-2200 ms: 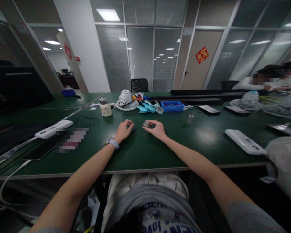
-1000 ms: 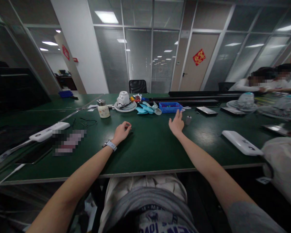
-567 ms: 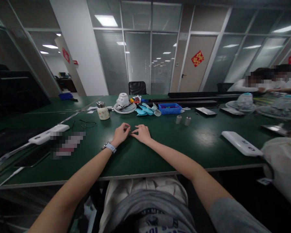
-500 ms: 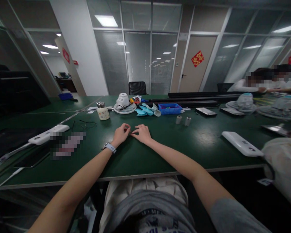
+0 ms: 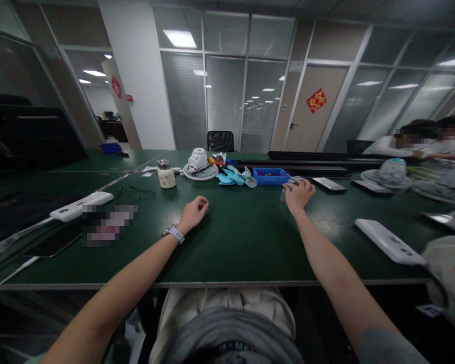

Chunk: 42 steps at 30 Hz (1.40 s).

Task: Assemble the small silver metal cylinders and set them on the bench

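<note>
My right hand (image 5: 299, 193) is stretched far out over the green table (image 5: 242, 237), just in front of a blue tray (image 5: 271, 176). Its fingers curl down around a small silver cylinder (image 5: 282, 196), which shows only partly at the thumb side. A second cylinder that stood beside it is hidden by the hand. My left hand (image 5: 194, 212), with a watch on the wrist, rests on the table nearer me. Its fingers are pinched together on something small that I cannot make out.
At the back stand a white fan housing (image 5: 197, 165), blue fan blades (image 5: 233, 177) and a small cream bottle (image 5: 167, 177). White power strips lie at the left (image 5: 81, 205) and right (image 5: 390, 241). Glasses (image 5: 136, 192) lie left. Other people sit far right (image 5: 420, 139).
My right hand left its place beside my left hand and reached forward and right to the small cylinders. The left hand has stayed put. The camera tilted slightly.
</note>
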### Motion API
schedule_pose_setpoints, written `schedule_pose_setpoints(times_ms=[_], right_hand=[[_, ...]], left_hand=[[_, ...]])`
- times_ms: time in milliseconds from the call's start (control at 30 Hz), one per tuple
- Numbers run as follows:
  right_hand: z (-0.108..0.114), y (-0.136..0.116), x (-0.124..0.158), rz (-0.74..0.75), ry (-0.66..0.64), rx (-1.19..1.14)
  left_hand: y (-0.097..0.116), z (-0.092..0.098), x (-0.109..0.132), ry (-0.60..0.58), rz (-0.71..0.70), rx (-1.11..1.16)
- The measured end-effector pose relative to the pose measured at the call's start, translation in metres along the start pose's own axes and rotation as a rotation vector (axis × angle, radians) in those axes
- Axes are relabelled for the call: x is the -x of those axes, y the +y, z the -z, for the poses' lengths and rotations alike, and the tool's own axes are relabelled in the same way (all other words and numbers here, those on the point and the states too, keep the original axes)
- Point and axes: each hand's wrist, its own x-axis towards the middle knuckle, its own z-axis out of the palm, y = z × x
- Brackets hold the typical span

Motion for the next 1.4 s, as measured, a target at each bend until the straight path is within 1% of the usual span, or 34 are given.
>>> schedule_pose_setpoints(times_ms=[67,167,367,467,567,633,667,733,767,867,933,1067,1133,1200,1267,1300,1333,1400], right_hand=[[-0.005,0.006,0.001,-0.045,-0.047,0.020],[-0.008,0.005,0.002,-0.108,-0.124,0.074],[-0.007,0.003,-0.002,-0.137,-0.223,0.166],[-0.005,0.001,-0.001,-0.169,-0.252,0.198],[-0.001,0.003,0.004,-0.147,-0.219,0.181],[0.002,0.006,0.009,-0.139,-0.150,0.149],[0.003,0.009,0.012,-0.158,-0.114,0.137],[0.007,0.015,0.016,-0.239,-0.092,0.121],[0.009,0.018,0.017,-0.295,-0.114,0.108],[0.014,0.026,0.017,-0.463,-0.238,0.039],[0.016,0.028,0.016,-0.543,-0.270,-0.003],[0.018,0.029,0.015,-0.625,-0.252,-0.037],[0.021,0.029,0.013,-0.650,-0.190,-0.032],[0.026,0.026,0.008,-0.617,-0.077,-0.055],[0.032,0.016,0.003,-0.501,0.026,-0.132],[0.035,0.007,0.002,-0.431,0.047,-0.188],[0.038,-0.005,0.002,-0.362,0.042,-0.253],[0.043,-0.037,0.010,-0.248,-0.049,-0.415]], left_hand=[[-0.001,0.000,0.000,0.005,-0.001,-0.002],[-0.004,-0.001,-0.001,0.010,-0.011,0.002],[-0.006,-0.002,-0.001,0.012,-0.025,0.018],[-0.004,-0.001,0.000,0.004,-0.021,0.015],[-0.003,0.000,0.001,0.002,-0.020,0.012],[-0.002,0.000,0.001,0.008,-0.024,0.006],[-0.003,0.000,0.001,0.011,-0.027,0.002],[-0.003,0.000,0.001,0.010,-0.031,-0.001],[-0.003,-0.001,0.000,0.007,-0.031,0.000],[-0.004,-0.002,0.000,-0.001,-0.021,0.000],[-0.004,-0.002,0.000,-0.006,-0.015,-0.002],[-0.002,-0.001,0.001,-0.011,-0.013,0.007],[-0.002,0.000,0.001,-0.004,-0.010,0.010],[0.000,0.001,0.001,0.009,-0.016,0.005],[0.003,0.001,0.001,0.035,-0.038,-0.010],[0.005,0.002,0.002,0.051,-0.056,-0.018],[0.007,0.002,0.002,0.069,-0.078,-0.025],[0.014,0.002,0.004,0.113,-0.134,-0.021]])
